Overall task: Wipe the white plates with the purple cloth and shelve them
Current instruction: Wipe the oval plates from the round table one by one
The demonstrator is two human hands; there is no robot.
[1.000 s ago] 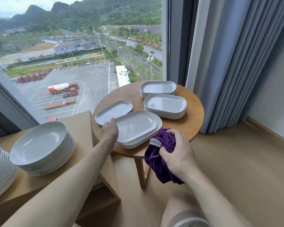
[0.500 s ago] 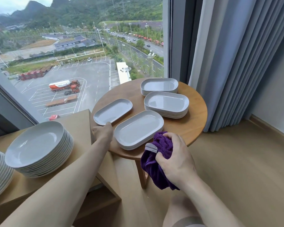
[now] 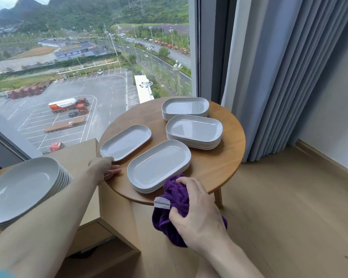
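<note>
I judge the job to be at an early or middle point, though nothing here tells me which plates are already wiped. On the round worktop [image 3: 225, 167] lie a single oblong plate [image 3: 126, 142] by the window side, a short stack of oblong plates [image 3: 159, 166] nearest me, and two taller stacks further back [image 3: 194, 132] [image 3: 186, 108]. To my left, round plates [image 3: 22, 187] stand piled on a lower wooden cabinet [image 3: 82, 151]. No plate is in my hands, and I see no shelf with plates on it, so the shelving looks mostly undone.

My left hand [image 3: 107, 168] reaches forward at the near edge of the worktop, just beside the end of the single plate; its fingers lie loosely curved and grasp nothing, and whether they touch the plate's rim I cannot tell. My right hand [image 3: 197, 213] hangs in front of the worktop's edge, its fingers curled round the bunched purple cloth [image 3: 177, 191], whose top sits just beside the near stack. Wiping that stack's top plate seems the next likely step.
</note>
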